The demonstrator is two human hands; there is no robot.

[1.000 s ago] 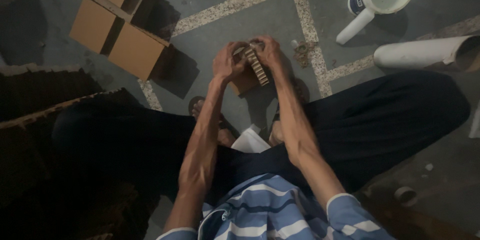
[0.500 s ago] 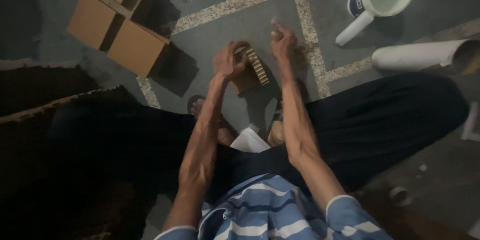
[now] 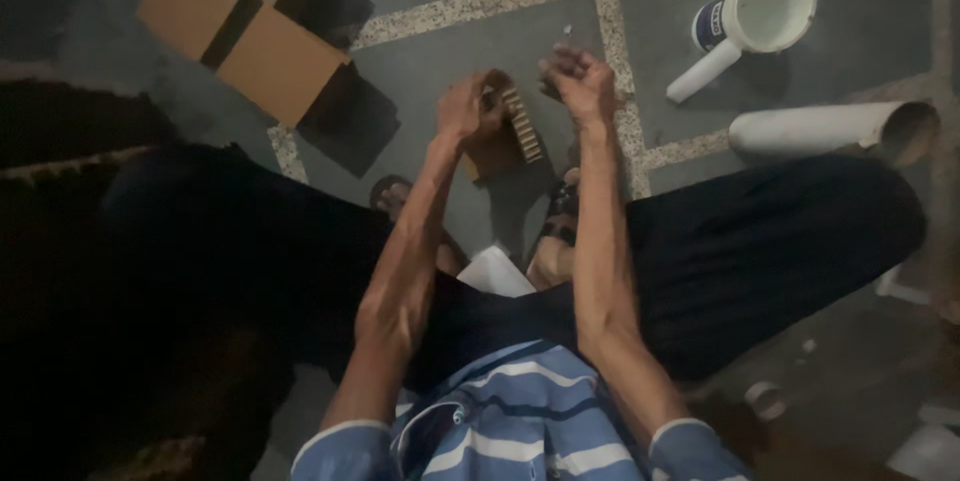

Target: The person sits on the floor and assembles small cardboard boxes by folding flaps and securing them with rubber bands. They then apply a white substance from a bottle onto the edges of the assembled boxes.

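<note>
My left hand (image 3: pixel 466 109) grips a small brown box (image 3: pixel 505 131) with a row of pale ridged pieces along one edge, held above the floor between my knees. My right hand (image 3: pixel 580 81) is raised just right of the box, fingers pinched on a tiny pale object at its fingertips (image 3: pixel 566 38); what it is I cannot tell. The two hands are a short gap apart.
An open cardboard box (image 3: pixel 245 26) lies on the grey floor at upper left. A white plastic mug with a handle (image 3: pixel 760 16) stands at upper right, with a white pipe (image 3: pixel 830 129) below it. White paper (image 3: pixel 497 273) rests by my sandalled feet.
My right hand has let go of the brown box and lifted away to the right, pinching a small piece. The left hand keeps holding the box.
</note>
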